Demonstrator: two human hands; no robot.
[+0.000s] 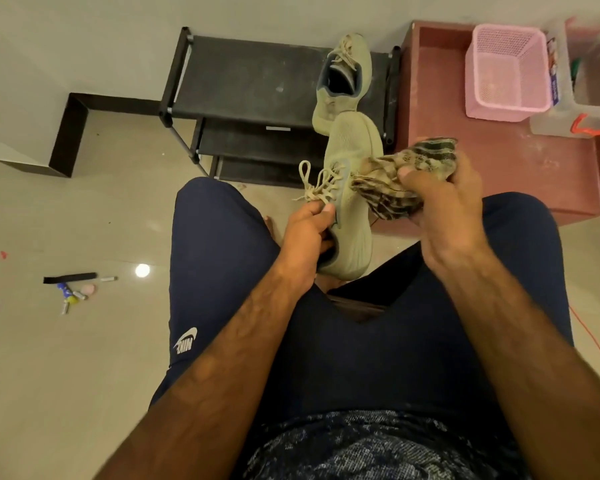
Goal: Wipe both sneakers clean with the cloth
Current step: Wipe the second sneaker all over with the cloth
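Frame centre: left hand (307, 233) grips sneaker (352, 188) at collar; right hand (444, 209) clutches cloth (395, 178) against its side. Second sneaker (343, 81) on rack (250, 84), above.

We can read one brand only: the white letters NIKE with a white swoosh, a logo (185, 342) printed on the left leg of the navy shorts (215, 244), standing upside down from where we look. On the red counter (499, 161), a packet (553, 69) wedged between the pink basket (478, 98) and the clear box (561, 123) carries red, blue and white print, too blurred for us to read. A small white label (278, 128) sits on a lower shelf of the black shoe rack (257, 81); we cannot make out its lettering.
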